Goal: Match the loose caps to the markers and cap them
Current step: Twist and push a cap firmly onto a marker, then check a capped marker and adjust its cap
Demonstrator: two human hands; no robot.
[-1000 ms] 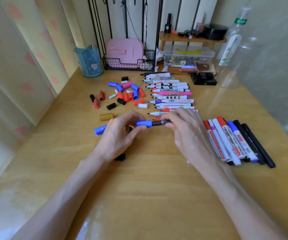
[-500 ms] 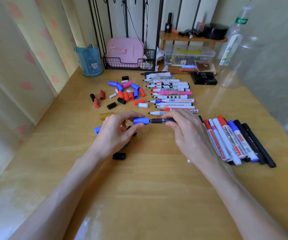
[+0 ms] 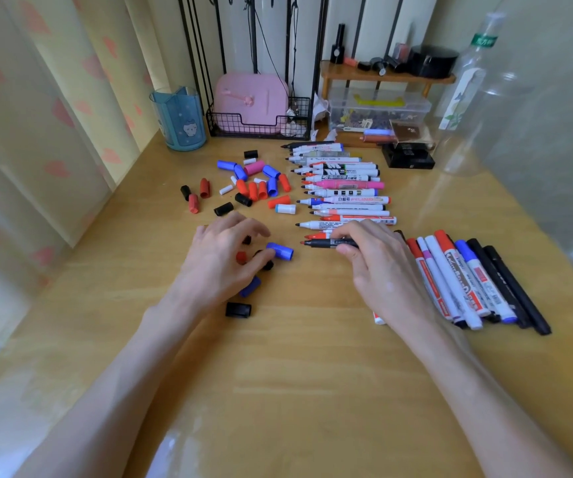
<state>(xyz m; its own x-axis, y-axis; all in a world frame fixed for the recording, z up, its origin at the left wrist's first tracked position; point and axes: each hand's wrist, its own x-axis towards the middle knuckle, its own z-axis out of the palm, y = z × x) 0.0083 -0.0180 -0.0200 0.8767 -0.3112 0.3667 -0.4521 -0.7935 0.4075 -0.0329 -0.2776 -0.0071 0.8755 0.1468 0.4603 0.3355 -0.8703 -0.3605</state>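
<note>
now the black marker (image 3: 323, 243) is held level over the table (image 3: 312, 374), its bare red tip aimed at nine o'clock. the blue cap (image 3: 280, 251) sits just off that tip, apart from it — blue cap, red nib, so we judge it a mismatch. our right hand (image 3: 381, 270) comes in from five o'clock and pinches the barrel between thumb and curled fingers, leaving the tip free for a cap. our left hand (image 3: 223, 260) arches over a few caps at the marker's nine o'clock, thumb against the blue cap; whether it pinches the cap or only touches it, we cannot tell. a red cap (image 3: 241, 257) peeps out under that hand, likely the better match. at twelve o'clock lies the row of uncapped markers (image 3: 347, 193), at eleven the loose caps (image 3: 254, 188), at three the capped markers (image 3: 468, 281) — sorted apart, we think, so finished pens don't mix with the rest.
</note>
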